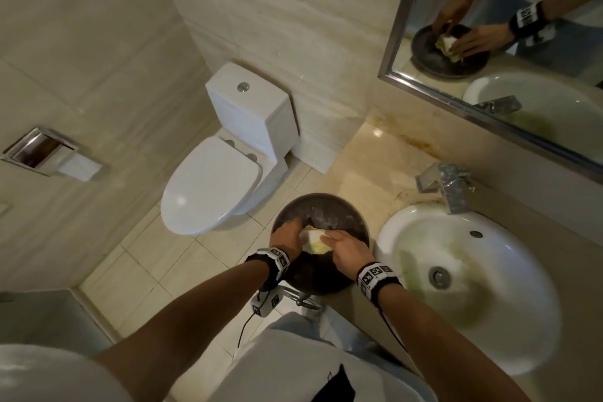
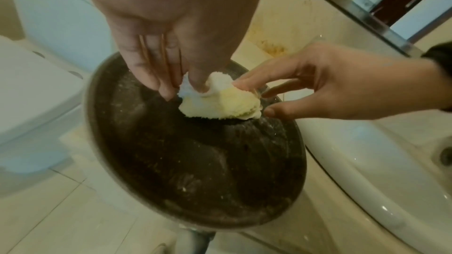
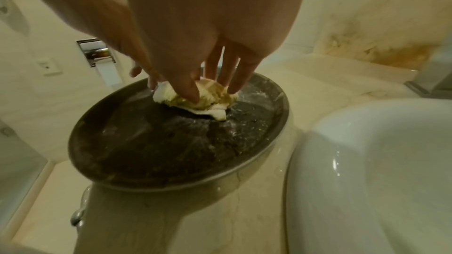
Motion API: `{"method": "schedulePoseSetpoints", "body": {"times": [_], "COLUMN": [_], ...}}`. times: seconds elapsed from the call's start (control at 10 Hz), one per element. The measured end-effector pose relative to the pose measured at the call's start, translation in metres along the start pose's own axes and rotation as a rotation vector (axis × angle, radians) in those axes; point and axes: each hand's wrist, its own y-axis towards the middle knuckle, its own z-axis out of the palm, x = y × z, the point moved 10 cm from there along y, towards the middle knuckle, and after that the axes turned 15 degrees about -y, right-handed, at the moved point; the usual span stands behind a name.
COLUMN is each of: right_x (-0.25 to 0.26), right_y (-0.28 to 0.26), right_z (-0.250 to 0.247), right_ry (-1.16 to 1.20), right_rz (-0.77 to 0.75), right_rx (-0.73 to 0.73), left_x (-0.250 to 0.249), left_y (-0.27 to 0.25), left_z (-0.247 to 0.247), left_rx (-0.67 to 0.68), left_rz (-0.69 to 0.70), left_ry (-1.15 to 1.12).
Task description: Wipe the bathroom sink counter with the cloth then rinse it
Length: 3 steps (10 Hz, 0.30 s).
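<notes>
Both hands down in the dark round pan point(image 1: 321, 274) at the left end of the marble counter point(image 1: 365, 170), working one bunched cloth point(image 2: 220, 101) — white at one end, yellow-stained at the other. Left hand point(image 2: 171, 32) pinching the white end between thumb and fingertips; right hand point(image 3: 208, 32) over the stained end, fingers fairly straight, tips touching the cloth. Cloth resting on the pan's far floor, not on the counter and not in the white sink point(image 1: 473, 271).

Judged by the soiled cloth, probably some wiping already done, though a brown stain point(image 1: 414, 140) remains along the counter's back edge below the mirror point(image 1: 522, 26). No water visible at the faucet point(image 1: 447, 183) — hard to tell whether the pan holds any. Rinsing looks either just starting or not yet done; the stained corner probably left to wipe.
</notes>
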Motion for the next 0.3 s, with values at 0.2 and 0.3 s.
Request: {"method": "schedulePoseSetpoints", "body": {"times": [0.2,0.3], "right_x": [-0.006,-0.025], "right_y": [-0.013,-0.02], "right_z": [-0.001,-0.007], "right_ry": [0.101,0.291], "right_rz": [-0.085,0.02], "right_rx": [0.062,0.014], "left_x": [-0.008,-0.015], "left_y": [-0.001,0.007], "left_z": [-0.001,-0.002], "left_rx": [0.067,0.133], "left_rz": [-0.003,0.056], "left_ry": [0.103,0.118]}}
